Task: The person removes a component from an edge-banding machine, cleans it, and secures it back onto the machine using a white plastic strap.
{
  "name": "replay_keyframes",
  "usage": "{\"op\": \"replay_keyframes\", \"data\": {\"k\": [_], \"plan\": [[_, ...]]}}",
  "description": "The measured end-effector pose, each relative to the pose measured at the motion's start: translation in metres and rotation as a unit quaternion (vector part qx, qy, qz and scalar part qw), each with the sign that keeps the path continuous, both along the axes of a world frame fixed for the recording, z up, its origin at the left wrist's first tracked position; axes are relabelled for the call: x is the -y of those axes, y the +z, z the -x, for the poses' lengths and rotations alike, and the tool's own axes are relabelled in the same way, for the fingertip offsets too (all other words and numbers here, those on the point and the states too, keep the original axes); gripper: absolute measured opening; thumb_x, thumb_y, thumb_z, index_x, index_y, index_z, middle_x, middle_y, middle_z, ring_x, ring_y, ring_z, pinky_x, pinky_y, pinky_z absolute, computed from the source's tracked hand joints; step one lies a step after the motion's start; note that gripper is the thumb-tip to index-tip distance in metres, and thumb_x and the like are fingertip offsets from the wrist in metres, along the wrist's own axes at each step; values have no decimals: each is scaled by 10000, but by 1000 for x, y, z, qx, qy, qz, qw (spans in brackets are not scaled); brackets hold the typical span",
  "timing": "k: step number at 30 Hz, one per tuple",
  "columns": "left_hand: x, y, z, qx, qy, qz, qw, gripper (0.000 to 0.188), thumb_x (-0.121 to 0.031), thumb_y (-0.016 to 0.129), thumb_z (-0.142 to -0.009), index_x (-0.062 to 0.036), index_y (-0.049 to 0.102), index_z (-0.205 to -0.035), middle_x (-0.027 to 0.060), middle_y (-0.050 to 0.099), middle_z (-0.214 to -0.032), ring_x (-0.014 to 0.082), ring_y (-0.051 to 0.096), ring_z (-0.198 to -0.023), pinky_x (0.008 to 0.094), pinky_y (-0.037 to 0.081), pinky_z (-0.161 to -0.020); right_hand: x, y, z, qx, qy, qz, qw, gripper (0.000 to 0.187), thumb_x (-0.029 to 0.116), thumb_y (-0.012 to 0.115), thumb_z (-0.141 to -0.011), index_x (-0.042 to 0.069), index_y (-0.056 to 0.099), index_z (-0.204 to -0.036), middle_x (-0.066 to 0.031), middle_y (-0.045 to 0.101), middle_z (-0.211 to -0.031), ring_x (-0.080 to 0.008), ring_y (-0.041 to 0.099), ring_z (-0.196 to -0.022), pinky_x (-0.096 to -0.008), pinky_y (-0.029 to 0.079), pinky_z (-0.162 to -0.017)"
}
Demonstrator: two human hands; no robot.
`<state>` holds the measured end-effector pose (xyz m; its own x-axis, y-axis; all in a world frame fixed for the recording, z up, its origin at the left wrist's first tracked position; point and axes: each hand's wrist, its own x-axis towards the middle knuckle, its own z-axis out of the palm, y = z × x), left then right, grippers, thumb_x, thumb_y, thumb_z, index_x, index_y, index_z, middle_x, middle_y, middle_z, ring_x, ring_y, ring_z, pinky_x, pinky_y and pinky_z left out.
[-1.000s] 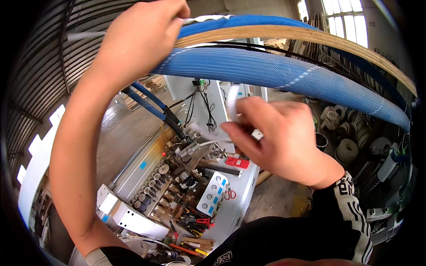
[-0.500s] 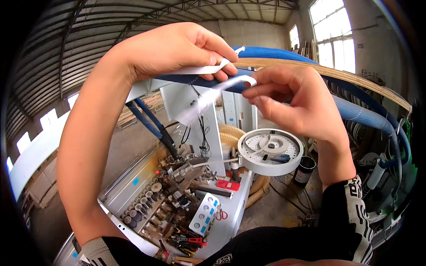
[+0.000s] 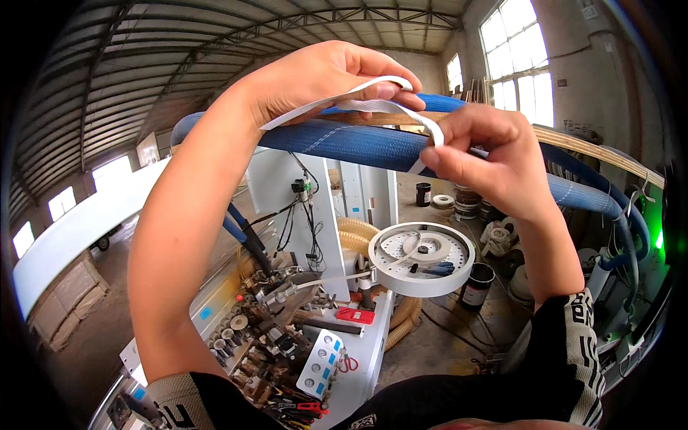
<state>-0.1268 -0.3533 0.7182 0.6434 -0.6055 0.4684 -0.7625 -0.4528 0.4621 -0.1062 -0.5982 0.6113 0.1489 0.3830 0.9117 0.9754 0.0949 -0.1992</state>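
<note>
A flat white strap (image 3: 387, 106) is bent into loops between my two hands, up against a thick blue hose (image 3: 351, 145). My left hand (image 3: 344, 77) reaches over the hose and is closed on the strap, which runs back under the palm toward the wrist. Lower and to the right, my right hand (image 3: 487, 154) pinches the same strap between thumb and fingers. A short end of it hangs below the right thumb, in front of the hose. A long wooden strip (image 3: 595, 145) runs along behind the hose; my hands hide part of both.
Below is a machine bed with rollers and tools (image 3: 247, 344), a red box (image 3: 355, 315) and red-handled scissors (image 3: 347, 364). A round white perforated tray (image 3: 423, 285) stands beside it. Further right are a black can (image 3: 476, 287), cables on the floor and more blue hoses (image 3: 641, 236).
My left hand has shifted right, and the right hand has come slightly lower. The strap's loose end, blurred and swinging left before, now hangs under my right hand. The view has turned a little.
</note>
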Motion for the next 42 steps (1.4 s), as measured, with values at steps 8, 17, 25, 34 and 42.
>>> {"op": "replay_keyframes", "data": {"k": [8, 17, 25, 34, 42], "plan": [[-4, 11, -26, 153, -14, 42, 987, 234, -304, 661, -1034, -77, 712, -1054, -43, 627, -850, 55, 549, -794, 235, 465, -832, 14, 7, -3, 271, -117, -43, 954, 137, 114, 888, -791, 64, 769, -836, 1, 689, -721, -103, 583, -651, -263, 442, -621], [16, -18, -9, 67, -29, -80, 994, 272, -216, 621, -1025, -18, 739, -1168, -10, 726, -972, 46, 631, -842, 211, 507, -770, -10, 55, 7, 422, -310, -13, 852, 108, 134, 830, -848, 67, 763, -900, -20, 666, -780, -167, 611, -775, -322, 485, -698], [12, -15, -9, 93, -57, -66, 992, 310, -325, 690, -1010, -28, 777, -1015, -34, 660, -803, 38, 540, -705, 204, 444, -643, 16, 79, -6, 64, -271, 161, 947, 376, 410, 666, -1012, 54, 787, -1030, -51, 733, -786, -132, 693, -692, -268, 542, -609], [1, -13, -19, 90, -76, -10, 993, 284, -269, 757, -957, -3, 765, -1055, 25, 737, -943, 80, 649, -892, 240, 513, -820, 10, 63, 8, -140, -108, 215, 961, 318, 376, 701, -993, 69, 781, -1001, -46, 785, -867, -66, 710, -680, -196, 527, -567], [-2, -14, -18, 109, -94, 2, 990, 304, -302, 710, -994, -2, 757, -996, 16, 721, -881, 65, 632, -827, 232, 503, -775, -19, 44, -2, -77, -91, 106, 987, 336, 400, 849, -867, 69, 793, -852, 1, 724, -738, -53, 607, -600, -194, 468, -530]]}}
